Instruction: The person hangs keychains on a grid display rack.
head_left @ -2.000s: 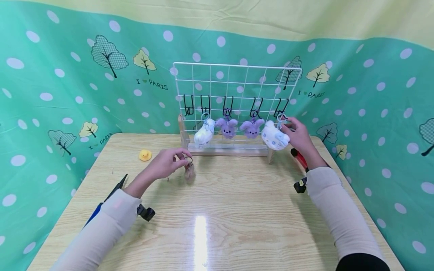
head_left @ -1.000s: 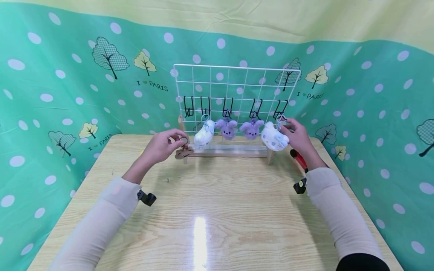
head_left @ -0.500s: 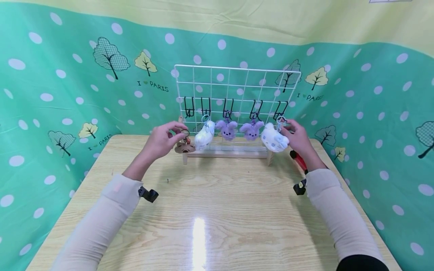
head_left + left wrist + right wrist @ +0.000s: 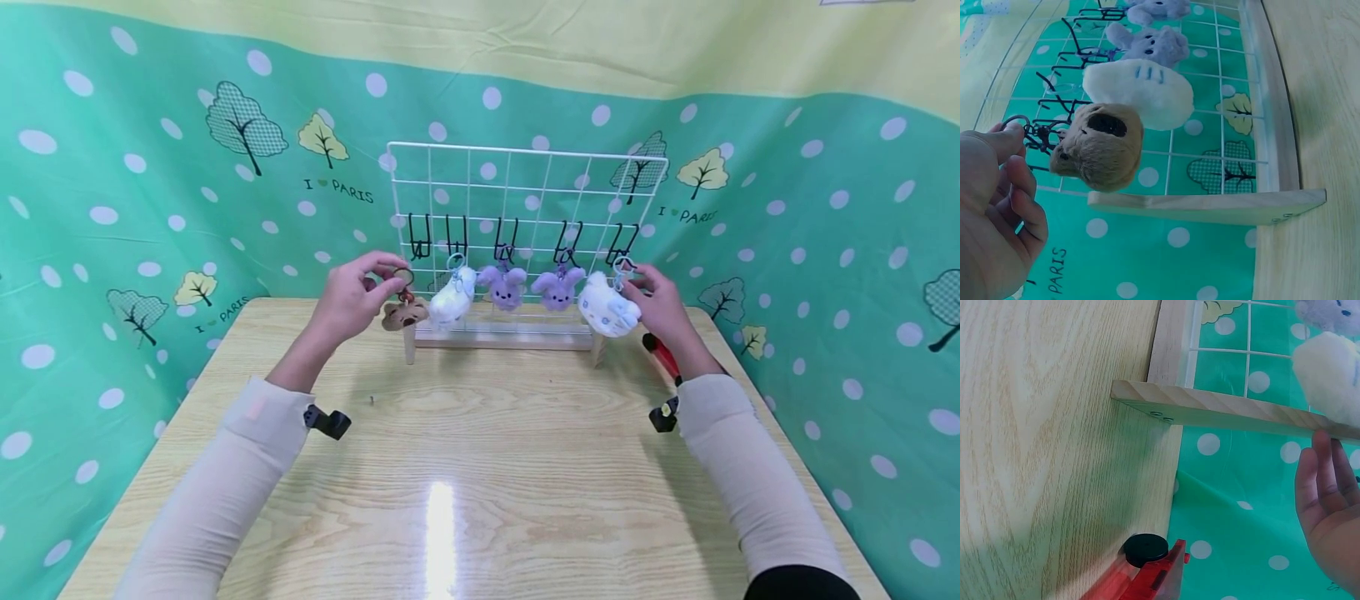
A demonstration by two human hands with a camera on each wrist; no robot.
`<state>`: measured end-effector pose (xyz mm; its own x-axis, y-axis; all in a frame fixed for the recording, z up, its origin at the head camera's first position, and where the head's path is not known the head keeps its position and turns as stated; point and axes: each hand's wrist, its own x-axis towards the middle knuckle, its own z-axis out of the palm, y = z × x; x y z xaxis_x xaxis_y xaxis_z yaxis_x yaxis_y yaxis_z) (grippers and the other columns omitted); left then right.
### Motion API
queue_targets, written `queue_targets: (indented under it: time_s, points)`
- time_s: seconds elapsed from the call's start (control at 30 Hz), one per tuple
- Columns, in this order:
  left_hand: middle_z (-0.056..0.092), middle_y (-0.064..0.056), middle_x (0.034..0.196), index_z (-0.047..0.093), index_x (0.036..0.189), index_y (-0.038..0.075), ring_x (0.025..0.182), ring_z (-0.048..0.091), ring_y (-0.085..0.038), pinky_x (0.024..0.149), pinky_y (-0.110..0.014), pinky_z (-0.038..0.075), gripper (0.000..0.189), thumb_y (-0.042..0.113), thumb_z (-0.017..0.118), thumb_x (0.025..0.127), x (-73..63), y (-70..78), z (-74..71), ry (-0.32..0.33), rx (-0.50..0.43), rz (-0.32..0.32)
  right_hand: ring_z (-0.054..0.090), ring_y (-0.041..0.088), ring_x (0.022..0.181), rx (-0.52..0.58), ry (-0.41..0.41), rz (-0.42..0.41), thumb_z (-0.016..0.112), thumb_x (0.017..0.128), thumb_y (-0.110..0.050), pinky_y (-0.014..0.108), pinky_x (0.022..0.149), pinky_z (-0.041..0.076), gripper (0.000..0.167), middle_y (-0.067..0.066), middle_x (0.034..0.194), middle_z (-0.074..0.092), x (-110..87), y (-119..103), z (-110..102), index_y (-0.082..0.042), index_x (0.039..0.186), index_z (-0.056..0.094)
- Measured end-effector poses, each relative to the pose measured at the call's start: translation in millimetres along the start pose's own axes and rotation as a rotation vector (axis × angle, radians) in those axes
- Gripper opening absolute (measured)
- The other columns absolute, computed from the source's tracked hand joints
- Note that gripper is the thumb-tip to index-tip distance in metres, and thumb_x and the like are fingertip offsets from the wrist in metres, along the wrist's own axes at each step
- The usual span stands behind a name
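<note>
In the head view my left hand (image 4: 351, 296) pinches the metal ring of a brown bear plush keychain (image 4: 405, 314). The bear dangles at the left end of a white wire grid rack (image 4: 525, 152), just below the leftmost black hook (image 4: 420, 248). The left wrist view shows the bear's fuzzy head (image 4: 1102, 156) close beside a white plush keychain (image 4: 1138, 94). At the rack's right end my right hand (image 4: 663, 308) pinches by the pale blue ring of a patterned white plush keychain (image 4: 607, 307), at the rightmost hook. Its fingertips are partly hidden in the right wrist view.
Two purple bunny plush keychains (image 4: 504, 288) hang mid-rack. The rack stands on wooden feet (image 4: 409, 343) at the back of the wood-grain table (image 4: 510, 450). A red-and-black tool (image 4: 1147, 569) lies by the right forearm. Green dotted cloth (image 4: 187, 150) encloses the table.
My left hand has lifted the bear keychain from low over the table up and back to the rack's left hook. The right hand has stayed at the right-end keychain.
</note>
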<state>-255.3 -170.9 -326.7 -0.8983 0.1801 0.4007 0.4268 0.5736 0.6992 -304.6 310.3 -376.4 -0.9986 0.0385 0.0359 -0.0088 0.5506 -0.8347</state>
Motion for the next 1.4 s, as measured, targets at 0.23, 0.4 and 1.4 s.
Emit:
queue_targets:
  time_s: [0.23,0.4,1.4]
  points:
    - [0.070,-0.007,0.097,0.069,0.122,0.019,0.064,0.052,-0.022,0.048,-0.025,0.039,0.023,0.021,0.068,0.099,5.0,2.5,-0.3,0.015,-0.014,-0.011,0.056,0.038,0.126,0.003,-0.003,0.000,0.051,0.104,-0.048,0.035,0.091,0.060,0.055,0.020,0.151,0.048,-0.9,-1,0,-0.024,0.152,0.042]
    - [0.070,-0.008,0.098,0.068,0.124,0.019,0.070,0.057,-0.023,0.053,-0.026,0.047,0.024,0.022,0.068,0.100,8.8,3.1,1.1,0.023,0.005,-0.017,0.056,0.038,0.126,0.002,-0.004,0.002,0.051,0.104,-0.049,0.036,0.092,0.060,0.056,0.021,0.151,0.048,-0.2,-1,0,-0.023,0.152,0.042]
    - [0.064,-0.007,0.115,0.056,0.140,0.014,0.082,0.061,-0.024,0.064,-0.030,0.055,0.040,0.026,0.063,0.102,19.0,-0.5,9.1,-0.028,0.004,-0.136,0.057,0.036,0.121,0.017,0.010,-0.012,0.052,0.105,-0.043,0.021,0.079,0.057,0.050,0.020,0.147,0.052,0.6,-1,1,-0.021,0.150,0.045]
